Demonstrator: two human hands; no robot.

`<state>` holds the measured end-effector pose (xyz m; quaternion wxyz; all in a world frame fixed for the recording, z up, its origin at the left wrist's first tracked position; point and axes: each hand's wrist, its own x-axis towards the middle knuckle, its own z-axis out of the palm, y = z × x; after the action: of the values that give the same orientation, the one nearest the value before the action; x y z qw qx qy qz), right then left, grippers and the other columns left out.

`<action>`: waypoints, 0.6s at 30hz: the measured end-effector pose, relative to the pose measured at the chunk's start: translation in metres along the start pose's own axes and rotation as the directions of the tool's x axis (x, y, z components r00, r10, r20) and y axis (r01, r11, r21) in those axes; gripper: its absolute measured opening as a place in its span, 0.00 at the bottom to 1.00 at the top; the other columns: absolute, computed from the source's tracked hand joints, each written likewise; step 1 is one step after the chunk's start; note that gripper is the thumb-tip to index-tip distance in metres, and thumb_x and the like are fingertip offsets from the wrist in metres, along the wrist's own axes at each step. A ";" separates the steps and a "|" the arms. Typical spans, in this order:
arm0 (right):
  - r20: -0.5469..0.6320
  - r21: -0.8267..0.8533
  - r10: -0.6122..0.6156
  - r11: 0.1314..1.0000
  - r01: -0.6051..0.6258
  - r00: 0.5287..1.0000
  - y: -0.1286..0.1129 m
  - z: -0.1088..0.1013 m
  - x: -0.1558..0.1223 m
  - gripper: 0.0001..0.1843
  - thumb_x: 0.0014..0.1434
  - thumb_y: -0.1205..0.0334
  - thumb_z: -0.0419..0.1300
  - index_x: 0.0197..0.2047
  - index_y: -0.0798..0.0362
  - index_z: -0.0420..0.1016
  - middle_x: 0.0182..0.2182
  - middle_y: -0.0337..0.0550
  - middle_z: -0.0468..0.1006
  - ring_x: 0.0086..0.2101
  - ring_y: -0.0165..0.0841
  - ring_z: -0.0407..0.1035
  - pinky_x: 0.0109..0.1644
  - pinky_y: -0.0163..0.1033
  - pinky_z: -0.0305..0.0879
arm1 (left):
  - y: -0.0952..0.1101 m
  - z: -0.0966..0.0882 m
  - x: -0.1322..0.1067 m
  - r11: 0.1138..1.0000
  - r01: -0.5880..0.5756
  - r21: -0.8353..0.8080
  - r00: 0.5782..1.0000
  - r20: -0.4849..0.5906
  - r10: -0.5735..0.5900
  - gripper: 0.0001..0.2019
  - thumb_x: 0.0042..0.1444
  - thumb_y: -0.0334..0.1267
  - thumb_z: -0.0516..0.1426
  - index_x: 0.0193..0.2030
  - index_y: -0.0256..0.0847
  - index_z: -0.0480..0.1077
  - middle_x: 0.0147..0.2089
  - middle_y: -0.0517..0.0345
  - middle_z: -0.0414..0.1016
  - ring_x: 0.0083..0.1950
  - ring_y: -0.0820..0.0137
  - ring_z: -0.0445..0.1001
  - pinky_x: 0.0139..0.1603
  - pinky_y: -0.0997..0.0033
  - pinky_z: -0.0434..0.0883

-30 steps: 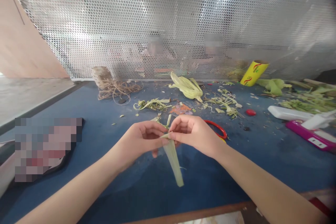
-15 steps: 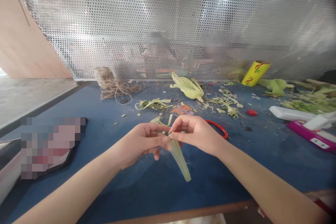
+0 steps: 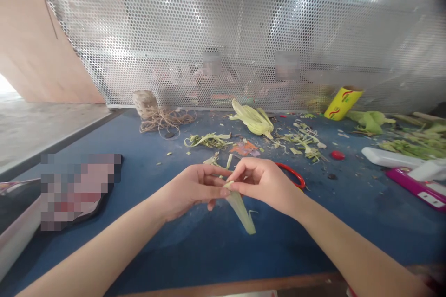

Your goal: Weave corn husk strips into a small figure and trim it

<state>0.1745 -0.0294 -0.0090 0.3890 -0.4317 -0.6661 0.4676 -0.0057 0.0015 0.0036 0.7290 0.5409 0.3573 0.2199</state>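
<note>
Between both hands, over the middle of the blue table, is a pale green corn husk (image 3: 242, 213), its wider end hanging down toward me. My left hand (image 3: 197, 188) pinches its upper end between thumb and fingers. Right beside it, the thumb and fingertips of my right hand (image 3: 259, 183) close on the same end. A thin strand curls off the husk's lower right edge. Just behind my right hand lies a red loop (image 3: 294, 174), like a scissors handle, partly hidden by the hand. Farther back rests a bundle of corn husks (image 3: 256, 120).
Husk shreds (image 3: 209, 139) and more scraps (image 3: 306, 141) litter the blue table (image 3: 167, 250). Twine (image 3: 167, 120) lies tangled at back left. A blurred-out tablet-like object (image 3: 83, 190) is at left. On the right are a yellow tube (image 3: 343, 103) and a purple-white power strip (image 3: 418, 188). Perforated metal (image 3: 139, 23) stands behind.
The view has shifted slightly, so the scene sits a little farther right and lower. Both hands keep their pinch on the corn husk; the strand at its lower edge stands out more.
</note>
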 end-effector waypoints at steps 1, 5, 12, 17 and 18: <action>0.007 0.000 -0.003 1.000 0.003 1.000 0.000 0.000 0.000 0.06 0.50 0.60 0.61 0.30 0.54 0.69 0.26 0.39 0.73 0.27 0.29 0.69 0.30 0.33 0.65 | 0.001 0.000 0.000 1.000 0.003 0.001 1.000 0.007 -0.003 0.19 0.42 0.29 0.64 0.45 0.34 0.72 0.28 0.56 0.76 0.23 0.78 0.67 0.19 0.81 0.61; 0.039 0.015 -0.024 1.000 0.024 0.999 -0.001 -0.002 0.000 0.05 0.51 0.62 0.61 0.31 0.53 0.71 0.27 0.38 0.73 0.28 0.28 0.69 0.31 0.33 0.65 | 0.002 0.000 -0.001 1.000 0.004 0.000 1.000 0.007 -0.004 0.19 0.43 0.28 0.63 0.45 0.33 0.72 0.27 0.56 0.77 0.23 0.77 0.68 0.19 0.80 0.62; 0.035 -0.011 -0.031 0.999 0.032 0.999 -0.001 -0.003 0.002 0.08 0.51 0.59 0.61 0.33 0.53 0.74 0.28 0.40 0.74 0.30 0.31 0.70 0.34 0.36 0.67 | 0.004 0.001 -0.001 1.000 -0.008 0.000 1.000 -0.028 0.008 0.18 0.41 0.26 0.64 0.43 0.32 0.72 0.27 0.56 0.76 0.21 0.79 0.66 0.19 0.81 0.62; -0.018 -0.055 -0.148 0.988 0.147 0.989 -0.003 -0.002 0.000 0.05 0.50 0.62 0.61 0.32 0.52 0.75 0.30 0.40 0.73 0.32 0.30 0.71 0.37 0.35 0.69 | 0.004 -0.001 -0.003 0.997 0.000 -0.078 1.000 0.010 0.001 0.15 0.44 0.29 0.63 0.42 0.33 0.72 0.28 0.56 0.76 0.20 0.80 0.66 0.19 0.80 0.61; -0.011 -0.062 -0.169 0.984 0.168 0.986 -0.004 -0.002 0.000 0.04 0.51 0.63 0.61 0.33 0.52 0.75 0.30 0.40 0.72 0.32 0.30 0.70 0.37 0.34 0.69 | 0.004 -0.002 -0.003 0.996 0.002 -0.085 1.000 0.014 -0.001 0.15 0.44 0.29 0.63 0.42 0.33 0.72 0.29 0.55 0.76 0.20 0.80 0.66 0.19 0.80 0.61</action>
<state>0.1760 -0.0296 -0.0049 0.4192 -0.3892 -0.7109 0.4093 -0.0086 0.0017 0.0081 0.7539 0.5108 0.3430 0.2306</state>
